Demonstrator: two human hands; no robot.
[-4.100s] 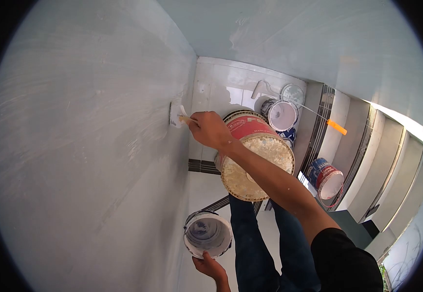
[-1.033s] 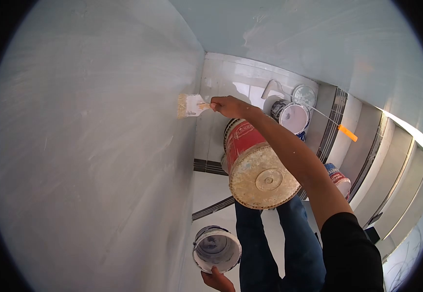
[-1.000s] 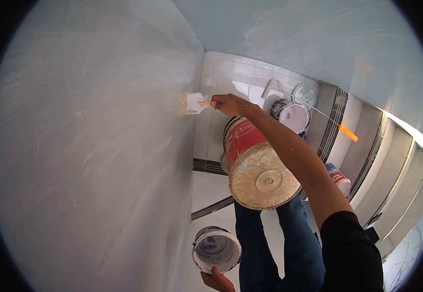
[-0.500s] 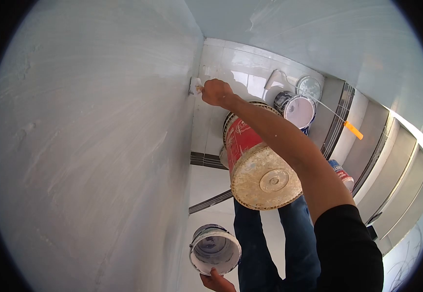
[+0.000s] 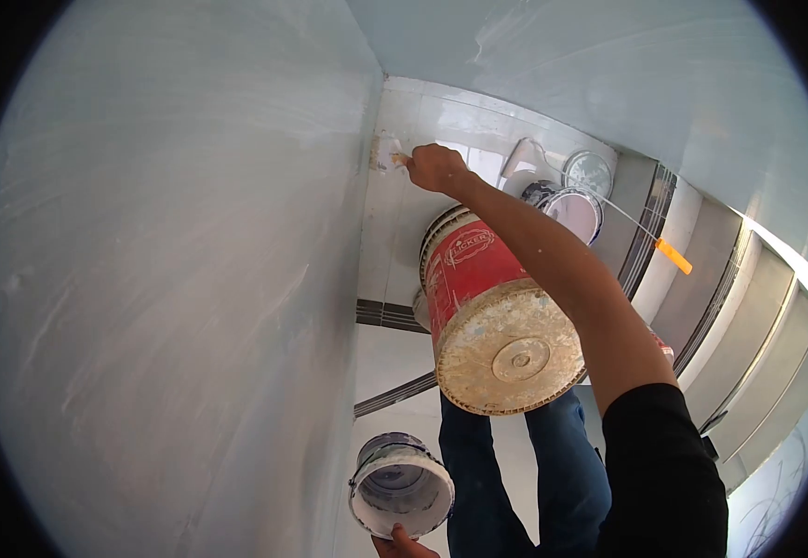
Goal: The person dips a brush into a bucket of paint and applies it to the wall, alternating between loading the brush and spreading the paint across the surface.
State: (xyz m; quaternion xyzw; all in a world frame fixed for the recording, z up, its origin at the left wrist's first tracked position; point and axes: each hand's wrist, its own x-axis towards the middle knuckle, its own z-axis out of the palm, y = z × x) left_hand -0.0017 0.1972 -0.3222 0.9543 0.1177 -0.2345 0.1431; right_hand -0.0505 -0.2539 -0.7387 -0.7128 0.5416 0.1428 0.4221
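My right hand (image 5: 438, 168) is closed around the tan handle of a flat tool (image 5: 389, 153) with a broad whitish head. Its exact kind is too blurred to tell. The head is low in the corner, over the pale floor tiles just beside the left wall (image 5: 190, 270). At the bottom, my left hand (image 5: 402, 544) grips the rim of a small paint bucket (image 5: 402, 488), thumb over the edge and other fingers mostly hidden. The bucket tilts toward me, showing whitish residue and a dark-streaked inside. Its wire handle hangs at the sides.
Before my legs stands a large red-labelled bucket (image 5: 513, 358), stained base upward. Beyond my forearm are a smaller paint bucket (image 5: 576, 212), a round lid (image 5: 589, 174) and a paint roller (image 5: 674, 256) with an orange handle. Steps (image 5: 748, 307) with dark edging lie at right.
My right hand and the tool have shifted right, slightly away from the left wall. The held bucket has moved slightly left in view, and the camera view has shifted a little.
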